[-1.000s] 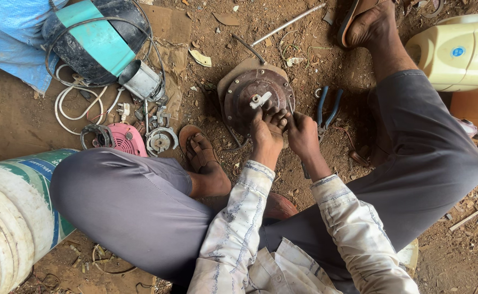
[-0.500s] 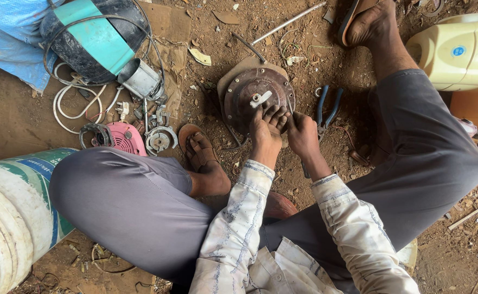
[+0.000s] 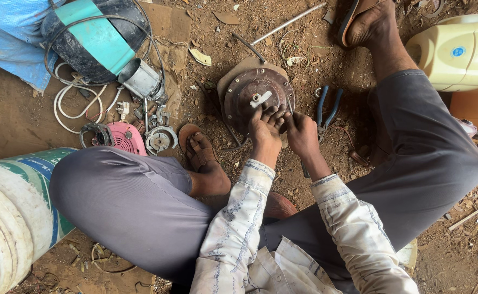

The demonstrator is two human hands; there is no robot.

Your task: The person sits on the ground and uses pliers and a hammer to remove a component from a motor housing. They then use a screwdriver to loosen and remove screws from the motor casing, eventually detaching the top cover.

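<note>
Both hands sit on the near edge of the round rusty motor housing (image 3: 258,98), which lies flat on the dirt between the person's feet, roughly centre of the scene and a bit to the far side. Left hand (image 3: 264,129): fingers curled and bunched together, tips pressed down onto the housing's near rim, not spread; can't tell if anything small is pinched under them. Right hand (image 3: 302,133): just beside the left, touching it, fingers folded in at the rim's near-right edge; a thin dark tool shaft seems to run under the palm toward the wrist (mostly hidden, so I can't tell what it is or how tightly it's held). A pale metal tab (image 3: 260,98) stands at the housing's centre, untouched. Blue-handled pliers (image 3: 326,111) lie on the ground just right of the housing, near the right hand, handles splayed apart. Left of the scene: pink fan cover (image 3: 123,137) and a small silver motor part (image 3: 160,139), well apart from both hands. Cream plastic jerrycan (image 3: 456,51) far right.
</note>
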